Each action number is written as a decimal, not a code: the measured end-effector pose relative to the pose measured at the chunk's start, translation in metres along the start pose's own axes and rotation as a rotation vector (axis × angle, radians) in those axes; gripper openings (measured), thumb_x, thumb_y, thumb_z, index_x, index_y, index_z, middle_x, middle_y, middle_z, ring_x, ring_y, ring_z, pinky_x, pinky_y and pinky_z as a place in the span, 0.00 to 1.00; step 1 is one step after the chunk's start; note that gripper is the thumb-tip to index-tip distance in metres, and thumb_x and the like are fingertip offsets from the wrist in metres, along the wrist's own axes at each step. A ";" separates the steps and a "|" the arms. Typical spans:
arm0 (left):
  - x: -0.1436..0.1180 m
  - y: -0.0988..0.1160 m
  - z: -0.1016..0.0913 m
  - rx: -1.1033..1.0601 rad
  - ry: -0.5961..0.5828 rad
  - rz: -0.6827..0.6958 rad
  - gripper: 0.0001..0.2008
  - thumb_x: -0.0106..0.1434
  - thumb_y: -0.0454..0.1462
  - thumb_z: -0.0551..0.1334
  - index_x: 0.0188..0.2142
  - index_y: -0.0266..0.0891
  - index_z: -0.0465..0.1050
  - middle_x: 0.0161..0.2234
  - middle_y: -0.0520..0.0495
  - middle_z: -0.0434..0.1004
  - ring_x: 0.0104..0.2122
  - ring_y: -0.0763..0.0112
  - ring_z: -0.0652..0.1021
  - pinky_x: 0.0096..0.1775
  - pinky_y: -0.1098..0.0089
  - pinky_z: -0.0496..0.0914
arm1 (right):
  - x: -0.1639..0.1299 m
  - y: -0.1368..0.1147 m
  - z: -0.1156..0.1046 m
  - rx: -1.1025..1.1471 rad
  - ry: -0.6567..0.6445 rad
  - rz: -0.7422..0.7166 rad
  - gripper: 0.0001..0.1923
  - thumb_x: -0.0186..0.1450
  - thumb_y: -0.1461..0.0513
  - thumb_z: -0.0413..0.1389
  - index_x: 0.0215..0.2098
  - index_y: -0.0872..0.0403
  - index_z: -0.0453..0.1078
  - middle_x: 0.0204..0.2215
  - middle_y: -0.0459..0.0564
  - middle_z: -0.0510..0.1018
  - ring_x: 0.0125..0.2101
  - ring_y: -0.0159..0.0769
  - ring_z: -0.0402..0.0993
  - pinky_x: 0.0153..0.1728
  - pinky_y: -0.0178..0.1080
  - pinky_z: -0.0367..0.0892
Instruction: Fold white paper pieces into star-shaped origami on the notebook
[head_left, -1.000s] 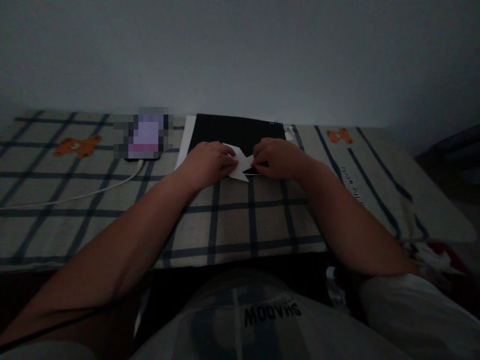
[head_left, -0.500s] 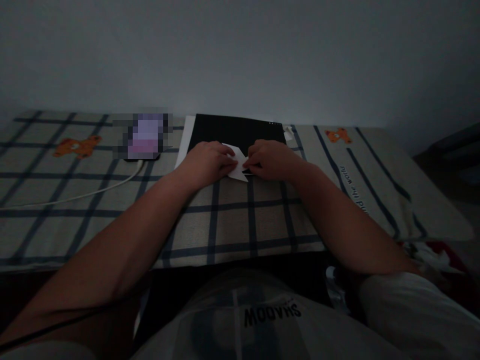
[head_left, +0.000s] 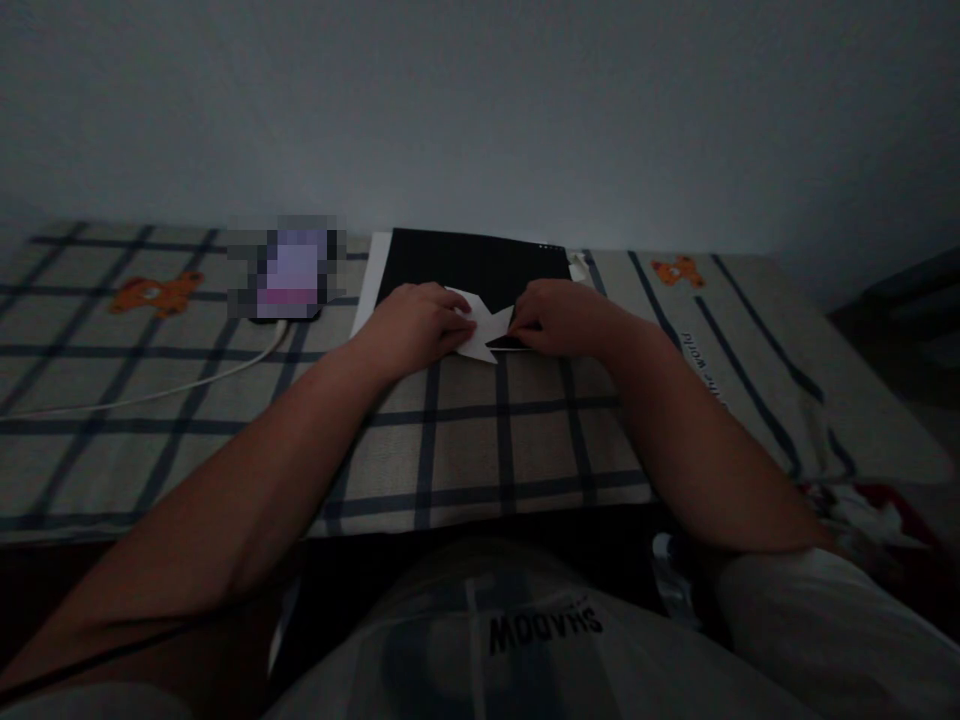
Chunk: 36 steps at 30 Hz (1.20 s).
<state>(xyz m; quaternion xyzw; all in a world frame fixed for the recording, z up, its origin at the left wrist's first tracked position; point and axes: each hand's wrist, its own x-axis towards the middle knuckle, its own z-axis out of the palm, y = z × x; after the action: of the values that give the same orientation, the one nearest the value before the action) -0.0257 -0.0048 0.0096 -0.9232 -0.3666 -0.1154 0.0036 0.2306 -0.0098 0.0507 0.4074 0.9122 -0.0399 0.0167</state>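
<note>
A folded piece of white paper (head_left: 484, 338), with pointed corners, lies over the near edge of a flat black folder or book (head_left: 476, 262). My left hand (head_left: 416, 325) is closed on the paper's left part, its thumb and fingertips pressing it down. At the paper's narrow right point, the fingertips of my right hand (head_left: 555, 318) are pinched together on the tip. The fingers of both hands cover parts of the paper's ends.
A phone (head_left: 292, 275), its screen blurred, lies to the left with a white cable (head_left: 225, 372) plugged in. The checked tablecloth (head_left: 465, 450) has orange bear prints. A wall stands behind the table. At the lower right is a red container (head_left: 911, 510) with crumpled white stuff.
My right hand has slid a little to the right along the paper's point, and more of that point shows. My left hand has stayed in place.
</note>
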 end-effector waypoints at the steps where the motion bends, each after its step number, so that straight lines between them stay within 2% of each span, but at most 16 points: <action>1: 0.000 0.000 0.000 0.004 -0.002 0.002 0.19 0.77 0.43 0.57 0.51 0.41 0.88 0.57 0.42 0.86 0.55 0.52 0.83 0.56 0.52 0.75 | 0.000 0.001 0.000 0.002 0.002 0.000 0.15 0.70 0.63 0.56 0.45 0.55 0.86 0.42 0.55 0.87 0.44 0.43 0.77 0.47 0.42 0.66; 4: 0.000 0.000 -0.001 0.007 -0.014 -0.003 0.20 0.77 0.44 0.57 0.51 0.40 0.88 0.56 0.40 0.86 0.55 0.51 0.83 0.57 0.52 0.75 | 0.001 0.003 0.003 0.006 0.027 -0.020 0.16 0.72 0.62 0.55 0.45 0.56 0.86 0.44 0.56 0.87 0.45 0.44 0.78 0.47 0.42 0.65; 8: 0.000 0.001 -0.002 -0.005 -0.024 -0.010 0.20 0.77 0.43 0.57 0.51 0.39 0.88 0.56 0.39 0.86 0.55 0.50 0.83 0.58 0.51 0.75 | 0.003 0.000 0.007 0.020 0.081 -0.072 0.19 0.75 0.61 0.53 0.50 0.56 0.86 0.46 0.58 0.86 0.47 0.45 0.78 0.45 0.42 0.64; 11: 0.000 0.000 -0.001 -0.019 -0.017 -0.008 0.19 0.76 0.43 0.58 0.51 0.41 0.88 0.56 0.41 0.86 0.55 0.51 0.83 0.57 0.51 0.75 | 0.005 -0.003 0.010 0.009 0.062 -0.068 0.19 0.76 0.60 0.52 0.51 0.54 0.86 0.46 0.57 0.85 0.47 0.44 0.77 0.43 0.42 0.63; 17: 0.000 -0.003 0.002 -0.031 -0.005 -0.002 0.18 0.76 0.43 0.59 0.51 0.40 0.88 0.56 0.40 0.86 0.55 0.51 0.83 0.57 0.51 0.75 | 0.010 -0.002 0.014 -0.048 0.050 0.042 0.21 0.79 0.56 0.50 0.56 0.51 0.85 0.46 0.55 0.85 0.46 0.44 0.78 0.38 0.42 0.60; 21: 0.001 -0.003 0.003 -0.061 0.002 -0.004 0.19 0.76 0.43 0.59 0.50 0.40 0.88 0.57 0.40 0.86 0.56 0.50 0.83 0.59 0.51 0.75 | 0.009 0.002 0.012 -0.072 0.047 0.110 0.20 0.77 0.56 0.52 0.52 0.52 0.86 0.45 0.55 0.85 0.45 0.45 0.78 0.34 0.43 0.58; 24: 0.001 -0.004 0.004 -0.089 -0.010 -0.005 0.21 0.77 0.43 0.56 0.56 0.39 0.85 0.62 0.39 0.82 0.60 0.50 0.81 0.62 0.51 0.73 | 0.009 0.006 0.015 -0.022 0.110 0.052 0.17 0.75 0.59 0.54 0.50 0.55 0.86 0.46 0.57 0.85 0.47 0.46 0.78 0.39 0.43 0.62; 28: -0.001 -0.009 0.007 -0.162 0.004 -0.035 0.28 0.75 0.43 0.58 0.70 0.36 0.72 0.71 0.37 0.73 0.68 0.51 0.74 0.68 0.51 0.68 | 0.012 0.014 0.026 0.114 0.245 -0.111 0.18 0.74 0.61 0.54 0.51 0.57 0.85 0.52 0.60 0.83 0.53 0.48 0.75 0.53 0.46 0.66; 32: -0.002 -0.013 0.005 -0.120 0.132 -0.115 0.26 0.72 0.41 0.62 0.66 0.36 0.77 0.68 0.35 0.75 0.66 0.45 0.75 0.66 0.46 0.70 | 0.014 0.016 0.036 0.171 0.242 -0.173 0.19 0.74 0.59 0.57 0.58 0.55 0.83 0.62 0.60 0.79 0.61 0.51 0.72 0.61 0.51 0.64; 36: -0.002 -0.013 0.000 -0.068 0.241 -0.204 0.21 0.74 0.44 0.60 0.59 0.39 0.83 0.60 0.36 0.82 0.59 0.45 0.79 0.60 0.46 0.73 | 0.013 0.011 0.036 0.133 0.177 -0.125 0.21 0.75 0.56 0.58 0.63 0.53 0.80 0.65 0.60 0.77 0.64 0.53 0.70 0.63 0.52 0.63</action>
<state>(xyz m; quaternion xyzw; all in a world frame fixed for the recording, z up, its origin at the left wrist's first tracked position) -0.0359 0.0027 0.0083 -0.8602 -0.4513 -0.2373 0.0043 0.2295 0.0040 0.0135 0.3519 0.9291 -0.0653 -0.0933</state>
